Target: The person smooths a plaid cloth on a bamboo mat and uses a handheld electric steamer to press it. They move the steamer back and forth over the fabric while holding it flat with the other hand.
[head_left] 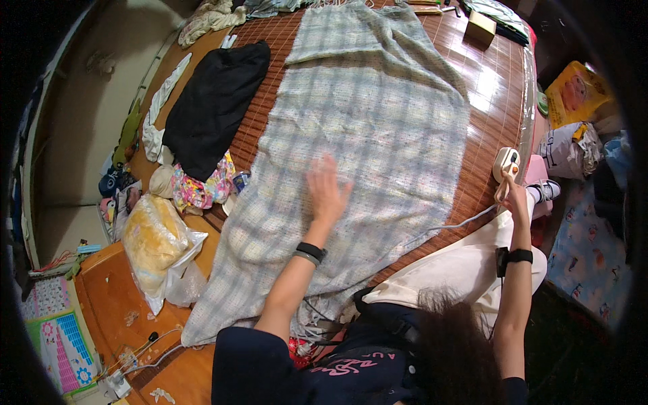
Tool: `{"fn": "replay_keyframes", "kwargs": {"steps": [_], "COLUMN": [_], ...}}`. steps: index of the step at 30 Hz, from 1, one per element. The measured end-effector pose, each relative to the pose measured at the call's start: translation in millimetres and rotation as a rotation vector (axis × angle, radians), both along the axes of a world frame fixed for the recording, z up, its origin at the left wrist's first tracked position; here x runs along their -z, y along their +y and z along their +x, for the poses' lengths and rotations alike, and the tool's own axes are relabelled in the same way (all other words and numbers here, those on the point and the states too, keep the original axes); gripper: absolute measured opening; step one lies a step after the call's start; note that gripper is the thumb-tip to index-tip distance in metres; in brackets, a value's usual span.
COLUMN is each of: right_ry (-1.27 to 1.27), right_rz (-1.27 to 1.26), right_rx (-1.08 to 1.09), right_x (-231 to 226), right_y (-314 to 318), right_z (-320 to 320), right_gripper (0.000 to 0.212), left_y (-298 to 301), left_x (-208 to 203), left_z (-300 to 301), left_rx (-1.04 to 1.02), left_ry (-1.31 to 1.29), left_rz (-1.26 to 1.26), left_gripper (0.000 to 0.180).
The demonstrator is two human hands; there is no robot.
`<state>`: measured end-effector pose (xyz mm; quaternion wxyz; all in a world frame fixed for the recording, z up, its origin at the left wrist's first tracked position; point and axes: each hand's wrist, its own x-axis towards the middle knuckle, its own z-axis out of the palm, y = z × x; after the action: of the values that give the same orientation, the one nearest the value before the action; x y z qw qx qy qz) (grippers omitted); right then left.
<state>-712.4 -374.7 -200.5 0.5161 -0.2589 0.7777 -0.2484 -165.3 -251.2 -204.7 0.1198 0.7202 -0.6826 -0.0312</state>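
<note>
Plaid dress (pixel 364 128) lies spread flat on the bamboo mat (pixel 493 88), filling most of it. I judge it mostly smoothed; the hem near me looks rumpled. Black garment (pixel 216 104) sits beside it, untouched. My left hand (pixel 327 189) presses flat, fingers spread. My right hand (pixel 514 196) grips the steam iron (pixel 506 165), off the cloth.

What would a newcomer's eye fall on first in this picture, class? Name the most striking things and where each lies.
First, the large pale grey-green checked woven cloth spread down the middle of the brown bamboo mat, with the left hand flat on it. At the mat's right edge the right hand grips a small white handheld iron. A black garment lies left of the cloth.
</note>
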Motion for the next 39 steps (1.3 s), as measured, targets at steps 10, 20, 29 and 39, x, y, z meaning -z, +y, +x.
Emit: {"fn": "replay_keyframes", "kwargs": {"steps": [10,20,29,39], "right_ry": [-0.405,-0.472,-0.197,-0.102], "right_rz": [-0.217,-0.165,-0.129,-0.236], "right_rx": [0.257,-0.493,-0.738,-0.559], "right_x": [-13.3,-75.0,-11.4,8.4], "right_y": [-4.0,83.7,109.8,82.3], "right_z": [32.0,261.5,328.6,250.1], "right_gripper": [0.038,0.082,0.083,0.067], "left_y": [68.9,83.2,76.9,57.8], "left_x": [-8.7,-20.1,-1.9,-14.2], "left_z": [-142.0,-122.4,-41.5,-33.8], "left_rx": [0.677,0.413,-0.388,-0.415], "left_ry": [0.151,0.601,0.090,0.141], "left_rz": [0.222,0.139,0.557,0.763], "left_gripper": [0.068,0.052,0.128,0.143]}}
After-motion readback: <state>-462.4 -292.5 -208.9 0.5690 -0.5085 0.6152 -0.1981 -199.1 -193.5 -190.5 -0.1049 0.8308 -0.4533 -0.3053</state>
